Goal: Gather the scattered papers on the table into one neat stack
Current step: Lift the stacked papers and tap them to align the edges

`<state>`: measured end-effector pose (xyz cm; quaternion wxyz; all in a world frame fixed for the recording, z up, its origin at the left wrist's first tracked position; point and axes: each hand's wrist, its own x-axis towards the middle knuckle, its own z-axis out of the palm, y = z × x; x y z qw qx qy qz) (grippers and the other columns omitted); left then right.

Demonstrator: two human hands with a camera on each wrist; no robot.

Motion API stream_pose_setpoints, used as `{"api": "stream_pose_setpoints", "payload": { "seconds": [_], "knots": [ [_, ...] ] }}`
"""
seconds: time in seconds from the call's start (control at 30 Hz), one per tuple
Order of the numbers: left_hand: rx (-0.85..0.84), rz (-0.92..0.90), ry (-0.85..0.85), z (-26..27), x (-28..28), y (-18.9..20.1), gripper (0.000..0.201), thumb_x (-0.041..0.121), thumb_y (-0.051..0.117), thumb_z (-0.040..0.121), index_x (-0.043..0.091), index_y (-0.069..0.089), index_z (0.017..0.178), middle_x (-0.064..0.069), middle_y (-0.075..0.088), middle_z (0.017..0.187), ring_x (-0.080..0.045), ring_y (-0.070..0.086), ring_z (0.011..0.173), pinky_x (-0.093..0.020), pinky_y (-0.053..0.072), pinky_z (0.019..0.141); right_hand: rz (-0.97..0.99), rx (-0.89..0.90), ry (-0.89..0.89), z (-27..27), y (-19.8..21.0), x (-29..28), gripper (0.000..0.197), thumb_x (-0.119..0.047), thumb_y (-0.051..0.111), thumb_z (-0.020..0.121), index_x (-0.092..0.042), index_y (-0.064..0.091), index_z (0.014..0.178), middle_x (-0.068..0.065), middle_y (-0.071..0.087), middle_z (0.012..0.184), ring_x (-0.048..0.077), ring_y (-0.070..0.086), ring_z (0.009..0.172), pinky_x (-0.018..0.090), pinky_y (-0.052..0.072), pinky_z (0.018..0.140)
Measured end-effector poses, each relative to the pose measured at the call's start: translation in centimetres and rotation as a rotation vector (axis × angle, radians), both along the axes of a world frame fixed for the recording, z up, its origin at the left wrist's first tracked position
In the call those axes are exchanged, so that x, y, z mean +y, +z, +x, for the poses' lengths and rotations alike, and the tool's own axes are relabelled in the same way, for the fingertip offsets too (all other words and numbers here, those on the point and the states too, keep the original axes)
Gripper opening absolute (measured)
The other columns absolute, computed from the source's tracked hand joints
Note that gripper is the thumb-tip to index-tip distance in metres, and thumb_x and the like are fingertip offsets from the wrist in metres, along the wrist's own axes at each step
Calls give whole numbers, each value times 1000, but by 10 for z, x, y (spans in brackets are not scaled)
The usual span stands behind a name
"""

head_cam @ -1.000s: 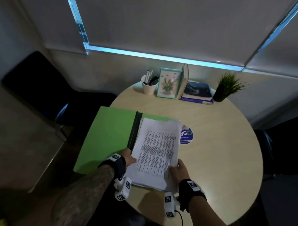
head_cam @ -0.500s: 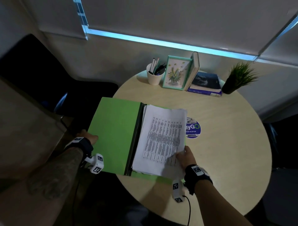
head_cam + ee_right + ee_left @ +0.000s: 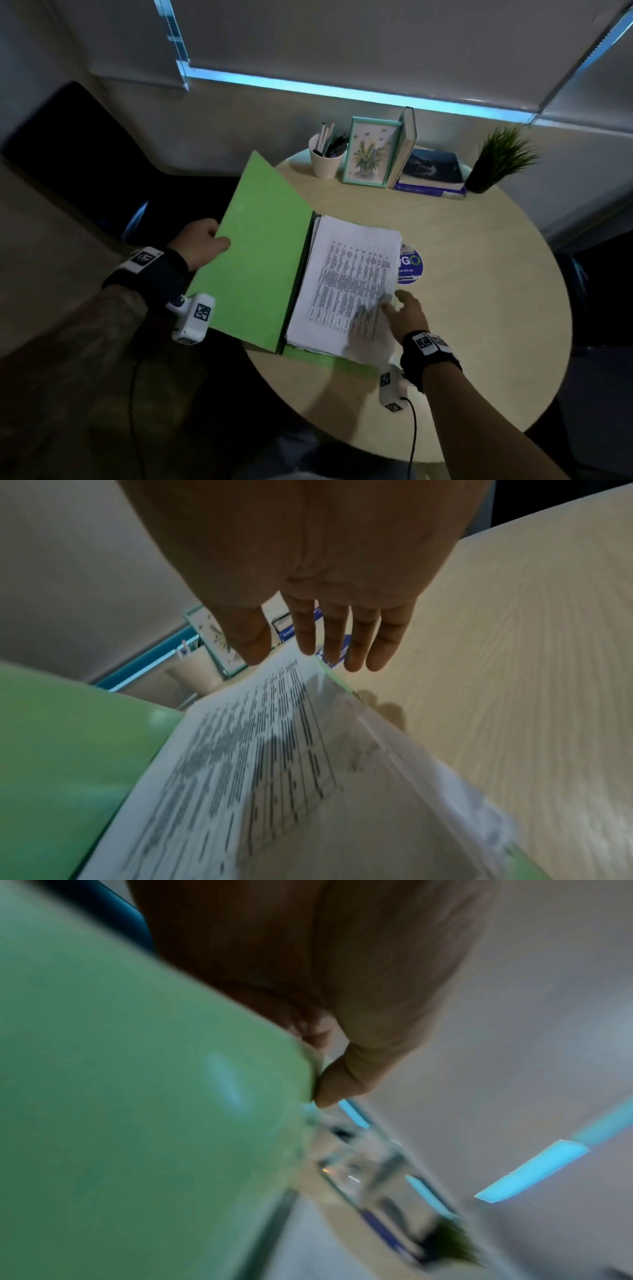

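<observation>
Where the papers [image 3: 346,284] lie, stacked with a printed table on top, they sit on the right half of an open green folder [image 3: 260,253] near the front of the round surface [image 3: 479,308]; the stack's edges are a little uneven, lower sheets showing at the near corner. The folder's dark spine runs along the stack's left edge. Left cover is lifted, tilted up off the surface and reaching out past its left rim. Left hand [image 3: 198,241] pinches that cover's outer edge, thumb on the inner face; the left wrist view, blurred, shows the hand [image 3: 325,974] curled at the cover's [image 3: 137,1096] edge. Right hand [image 3: 407,313] is flat, fingers [image 3: 356,642] straight and slightly spread, over the stack's right near corner; in the right wrist view the fingertips reach past the papers' [image 3: 260,764] far edge, and whether the palm presses the sheets I cannot tell. Just right of the stack, partly under it, a round blue sticker [image 3: 411,265]. At the far edge: a cup [image 3: 323,162] of pens, a framed flower picture [image 3: 370,150], an upright book [image 3: 407,144] leaning on it, flat books [image 3: 431,171], a small potted plant [image 3: 500,161]. Dark chair [image 3: 68,144] to the left.
</observation>
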<state>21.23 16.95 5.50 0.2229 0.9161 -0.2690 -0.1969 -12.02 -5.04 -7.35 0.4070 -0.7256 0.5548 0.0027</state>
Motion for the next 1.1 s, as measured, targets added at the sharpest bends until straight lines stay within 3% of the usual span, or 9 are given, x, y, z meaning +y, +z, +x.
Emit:
{"api": "stream_pose_setpoints", "payload": {
  "seconds": [0.07, 0.13, 0.2, 0.23, 0.3, 0.43, 0.63, 1.0, 1.1],
  "knots": [
    [151, -103, -146, -37, -26, 21, 16, 15, 64, 86, 5, 55, 79, -12, 56, 73, -20, 50, 64, -30, 35, 57, 16, -41, -14, -3, 4, -4, 56, -40, 58, 93, -12, 46, 139, 14, 46, 142, 34, 50, 125, 44, 43, 103],
    [626, -188, -247, -77, -51, 31, 20, 30, 57, 94, 11, 59, 96, -7, 63, 86, -17, 62, 67, -27, 45, 58, 20, -98, -25, -6, 10, -7, 50, -42, 52, 96, -10, 51, 134, 13, 53, 138, 31, 52, 123, 40, 42, 102],
    [991, -129, -304, -99, -72, 22, 44, 48, 45, 96, 14, 54, 122, -4, 63, 119, -22, 68, 99, -34, 53, 70, 34, -175, -90, -9, 16, -9, 49, -46, 41, 100, -10, 56, 129, 13, 58, 134, 31, 55, 120, 40, 43, 101],
    [1002, -98, -313, -105, -80, 12, 51, 51, 44, 96, 14, 50, 131, -2, 58, 131, -23, 64, 110, -38, 53, 80, 59, -216, -149, -11, 18, -9, 53, -49, 35, 100, -10, 58, 127, 13, 59, 132, 32, 56, 118, 43, 43, 101],
    [752, -38, -325, -107, -92, -12, 51, 46, 50, 96, 16, 47, 136, -3, 51, 140, -23, 56, 120, -40, 48, 95, 108, -283, -270, -16, 22, -8, 61, -56, 28, 99, -11, 59, 126, 11, 59, 131, 32, 57, 117, 49, 44, 102],
    [288, 288, -407, -108, -93, -71, 65, 40, 64, 88, 22, 40, 145, -9, 33, 154, -28, 43, 134, -35, 39, 108, 104, -87, -141, -23, 8, -3, 53, -43, 47, 98, -11, 45, 140, 13, 55, 136, 31, 54, 123, 35, 41, 102],
    [87, 603, -576, -130, -72, -119, 102, 60, 68, 74, 34, 8, 153, -5, -15, 161, -34, 5, 149, -49, 25, 117, 106, 238, 66, -6, -19, 17, 47, -21, 50, 90, -18, 36, 136, 18, 42, 127, 43, 56, 111, 48, 48, 95],
    [51, 600, -453, -78, -99, -117, 104, 49, 74, 76, 32, 7, 153, -4, -17, 161, -35, 6, 149, -50, 25, 117, 65, 234, 184, 67, -36, -31, 53, -15, 32, 99, -17, 22, 151, 24, 29, 150, 38, 39, 135, 43, 37, 108],
    [71, 625, -444, -67, -106, -116, 101, 47, 72, 79, 32, 6, 153, -3, -16, 161, -34, 7, 149, -51, 25, 117, 55, 233, 223, 76, -25, -40, 53, -13, 40, 98, -12, 27, 149, 22, 37, 147, 35, 42, 133, 39, 39, 107]
  ]
}}
